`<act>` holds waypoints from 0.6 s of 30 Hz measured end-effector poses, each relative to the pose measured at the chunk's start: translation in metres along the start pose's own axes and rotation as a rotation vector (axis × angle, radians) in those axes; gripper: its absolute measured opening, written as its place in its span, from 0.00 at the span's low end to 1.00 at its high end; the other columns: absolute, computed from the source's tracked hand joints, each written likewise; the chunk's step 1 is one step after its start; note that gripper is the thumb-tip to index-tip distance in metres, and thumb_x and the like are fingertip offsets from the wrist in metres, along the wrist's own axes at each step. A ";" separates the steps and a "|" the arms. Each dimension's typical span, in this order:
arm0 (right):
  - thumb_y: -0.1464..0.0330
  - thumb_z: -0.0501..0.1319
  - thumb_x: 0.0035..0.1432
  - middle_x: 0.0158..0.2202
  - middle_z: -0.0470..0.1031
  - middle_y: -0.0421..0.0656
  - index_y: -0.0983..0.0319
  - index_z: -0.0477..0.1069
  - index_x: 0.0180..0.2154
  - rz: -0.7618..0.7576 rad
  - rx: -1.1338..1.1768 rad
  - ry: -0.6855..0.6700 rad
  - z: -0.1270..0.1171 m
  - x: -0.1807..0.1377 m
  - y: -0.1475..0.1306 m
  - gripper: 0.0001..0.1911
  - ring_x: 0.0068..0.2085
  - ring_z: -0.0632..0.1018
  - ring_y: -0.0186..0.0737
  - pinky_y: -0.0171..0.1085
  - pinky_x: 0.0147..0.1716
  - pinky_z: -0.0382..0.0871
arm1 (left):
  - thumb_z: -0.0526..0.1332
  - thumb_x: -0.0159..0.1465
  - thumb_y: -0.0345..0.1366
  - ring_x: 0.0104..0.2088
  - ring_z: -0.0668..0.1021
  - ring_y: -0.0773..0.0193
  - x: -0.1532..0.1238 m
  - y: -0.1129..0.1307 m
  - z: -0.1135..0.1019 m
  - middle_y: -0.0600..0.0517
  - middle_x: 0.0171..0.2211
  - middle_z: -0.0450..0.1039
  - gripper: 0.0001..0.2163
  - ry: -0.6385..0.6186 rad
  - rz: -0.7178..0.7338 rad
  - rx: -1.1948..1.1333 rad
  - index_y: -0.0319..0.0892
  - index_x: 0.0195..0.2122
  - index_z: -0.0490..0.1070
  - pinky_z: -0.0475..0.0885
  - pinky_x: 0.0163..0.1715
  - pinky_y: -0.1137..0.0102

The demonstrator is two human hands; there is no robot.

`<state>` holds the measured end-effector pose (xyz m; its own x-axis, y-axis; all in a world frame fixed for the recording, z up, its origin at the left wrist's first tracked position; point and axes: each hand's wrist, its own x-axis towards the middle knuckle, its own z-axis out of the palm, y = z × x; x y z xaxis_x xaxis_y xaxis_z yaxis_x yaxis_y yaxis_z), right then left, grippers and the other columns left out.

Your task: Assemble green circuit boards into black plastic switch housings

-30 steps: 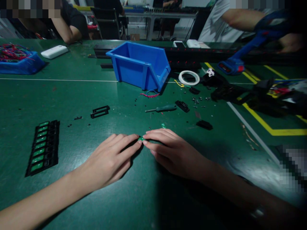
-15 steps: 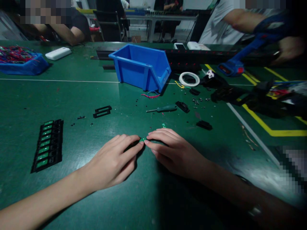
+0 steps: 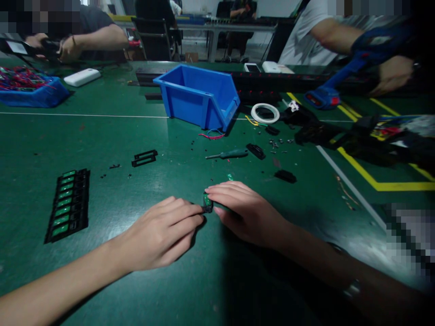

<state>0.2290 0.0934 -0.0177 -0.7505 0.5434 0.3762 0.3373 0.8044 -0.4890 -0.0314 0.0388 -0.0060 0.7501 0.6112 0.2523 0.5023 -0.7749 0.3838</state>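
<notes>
My left hand and my right hand meet at the middle of the green table. Between their fingertips is a small black part with a green insert, tipped up on edge; both hands pinch it. To the left lies a black rack of several green-faced parts. A green-handled screwdriver lies just beyond my right hand.
A blue bin stands at the back centre, a roll of white tape to its right. Small black frames, loose screws and black pieces lie scattered. Other people work at the far left and right edges; one holds a blue tool.
The small part, lying flat between my fingertips before, now stands on edge. Both hands have drawn slightly closer to me. The person at the far left has moved their hands.
</notes>
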 end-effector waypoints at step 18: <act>0.64 0.60 0.68 0.60 0.73 0.48 0.60 0.66 0.61 -0.029 0.014 -0.097 0.003 -0.001 0.008 0.23 0.63 0.70 0.47 0.53 0.65 0.59 | 0.59 0.70 0.33 0.53 0.74 0.55 0.013 -0.003 0.000 0.43 0.54 0.72 0.18 0.116 -0.183 -0.104 0.41 0.60 0.64 0.69 0.55 0.57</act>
<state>0.2310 0.0984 -0.0245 -0.8114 0.4936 0.3131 0.3073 0.8158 -0.4899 -0.0237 0.0495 -0.0037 0.5935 0.7589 0.2680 0.5736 -0.6325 0.5205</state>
